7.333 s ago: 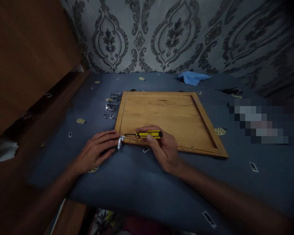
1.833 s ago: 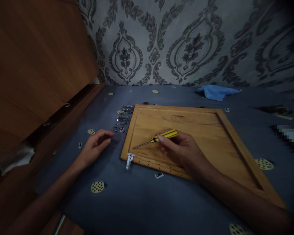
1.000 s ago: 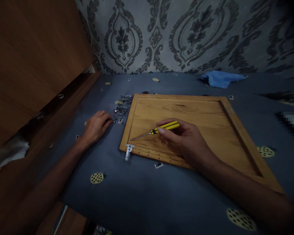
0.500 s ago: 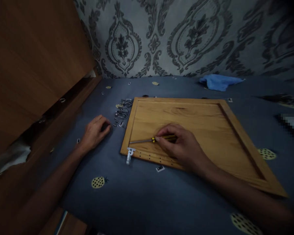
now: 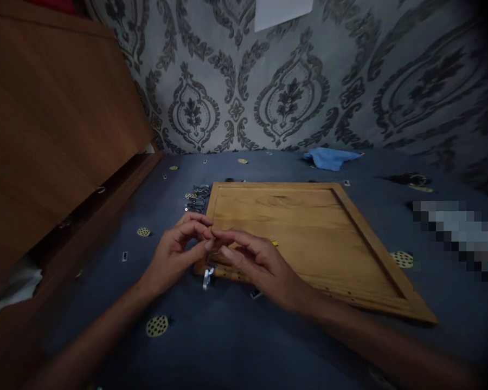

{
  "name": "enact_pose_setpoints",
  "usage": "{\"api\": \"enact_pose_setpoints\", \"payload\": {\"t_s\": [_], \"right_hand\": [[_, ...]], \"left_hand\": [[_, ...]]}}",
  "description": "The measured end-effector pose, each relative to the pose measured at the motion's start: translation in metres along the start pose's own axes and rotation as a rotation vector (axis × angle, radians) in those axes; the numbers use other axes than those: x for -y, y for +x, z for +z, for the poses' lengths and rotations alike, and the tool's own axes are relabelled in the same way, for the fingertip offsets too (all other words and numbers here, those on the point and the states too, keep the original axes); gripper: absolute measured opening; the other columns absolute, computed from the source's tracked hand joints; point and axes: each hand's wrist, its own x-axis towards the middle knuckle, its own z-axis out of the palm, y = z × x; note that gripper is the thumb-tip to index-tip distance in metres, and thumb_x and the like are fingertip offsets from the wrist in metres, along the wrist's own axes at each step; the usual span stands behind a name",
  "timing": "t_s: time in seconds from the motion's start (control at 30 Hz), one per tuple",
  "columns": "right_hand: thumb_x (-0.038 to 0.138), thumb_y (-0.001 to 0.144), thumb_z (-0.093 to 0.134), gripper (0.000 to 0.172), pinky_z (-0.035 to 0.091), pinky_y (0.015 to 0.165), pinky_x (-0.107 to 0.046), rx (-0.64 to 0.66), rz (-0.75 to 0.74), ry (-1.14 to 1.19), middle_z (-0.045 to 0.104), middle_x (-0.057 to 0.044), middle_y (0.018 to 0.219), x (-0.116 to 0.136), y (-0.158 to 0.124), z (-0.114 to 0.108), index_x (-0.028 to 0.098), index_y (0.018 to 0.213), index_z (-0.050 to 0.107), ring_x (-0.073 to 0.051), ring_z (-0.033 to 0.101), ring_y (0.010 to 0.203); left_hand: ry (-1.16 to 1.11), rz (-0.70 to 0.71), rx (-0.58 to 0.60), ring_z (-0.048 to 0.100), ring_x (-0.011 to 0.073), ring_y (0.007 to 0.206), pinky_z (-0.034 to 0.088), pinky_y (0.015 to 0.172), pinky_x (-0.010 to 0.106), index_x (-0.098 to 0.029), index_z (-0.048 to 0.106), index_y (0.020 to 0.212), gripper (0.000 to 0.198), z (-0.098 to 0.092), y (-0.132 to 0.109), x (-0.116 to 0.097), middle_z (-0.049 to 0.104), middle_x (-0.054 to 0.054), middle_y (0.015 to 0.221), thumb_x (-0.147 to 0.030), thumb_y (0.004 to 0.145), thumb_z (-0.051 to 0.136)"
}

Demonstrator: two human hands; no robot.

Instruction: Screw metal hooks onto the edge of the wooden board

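A wooden panel [image 5: 305,216] lies flat on the blue patterned sheet [image 5: 228,336]. My two hands meet fingertip to fingertip over its front-left corner. My left hand [image 5: 174,254] is pinched on something too small to make out. My right hand [image 5: 260,265] also has its fingertips drawn together against the left ones. The yellow screwdriver [image 5: 274,243] lies on the panel behind my right hand, mostly hidden. A small white metal bracket [image 5: 206,277] hangs off the panel's front-left corner, just below my fingers.
A pile of metal hooks and screws [image 5: 197,198] lies left of the panel. A blue cloth [image 5: 329,158] sits by the patterned wall. Brown wooden furniture [image 5: 49,135] stands along the left. A dark object [image 5: 406,179] lies at the far right.
My right hand has put the screwdriver down on the panel. My left hand came back from the hardware pile, and both hands now meet at the front-left corner.
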Motion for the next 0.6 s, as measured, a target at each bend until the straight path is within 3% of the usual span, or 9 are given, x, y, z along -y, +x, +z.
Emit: {"api": "enact_pose_setpoints", "payload": {"t_s": [0.13, 0.27, 0.43, 0.6], "right_hand": [[0.05, 0.098, 0.068, 0.035, 0.051, 0.07, -0.021, 0.043, 0.22, 0.356, 0.071, -0.003, 0.095, 0.002, 0.001, 0.005, 0.02, 0.113, 0.077, -0.01, 0.063, 0.082], [0.056, 0.09, 0.078, 0.04, 0.043, 0.059, -0.017, 0.108, 0.285, 0.573, 0.066, 0.0, 0.084, 0.004, 0.001, 0.007, 0.017, 0.097, 0.078, -0.006, 0.054, 0.07], [0.053, 0.083, 0.086, 0.038, 0.042, 0.055, -0.017, 0.077, 0.33, 0.642, 0.068, 0.001, 0.076, 0.004, 0.001, 0.01, 0.016, 0.083, 0.075, -0.006, 0.055, 0.064], [0.052, 0.082, 0.087, 0.037, 0.04, 0.053, -0.016, 0.073, 0.312, 0.594, 0.071, 0.001, 0.076, 0.003, 0.0, 0.006, 0.016, 0.083, 0.075, -0.004, 0.052, 0.058]], "left_hand": [[-0.105, 0.003, -0.003, 0.064, 0.0224, 0.11, 0.052, 0.095, 0.034, -0.021, 0.077, 0.081, 0.015, 0.008, -0.003, -0.003, 0.066, 0.006, 0.108, -0.033, 0.087, 0.083], [-0.14, 0.007, 0.017, 0.062, 0.0262, 0.117, 0.053, 0.096, 0.038, -0.022, 0.077, 0.081, 0.019, 0.012, -0.004, -0.002, 0.067, 0.007, 0.107, -0.037, 0.087, 0.085], [-0.13, 0.032, 0.056, 0.066, 0.0213, 0.101, 0.055, 0.09, 0.035, -0.021, 0.078, 0.083, 0.02, 0.013, -0.005, -0.002, 0.069, 0.007, 0.107, -0.038, 0.088, 0.085], [-0.081, 0.101, 0.081, 0.066, 0.0168, 0.091, 0.055, 0.083, 0.029, -0.021, 0.078, 0.086, 0.017, 0.011, -0.004, -0.003, 0.069, 0.004, 0.097, -0.037, 0.09, 0.084]]}}
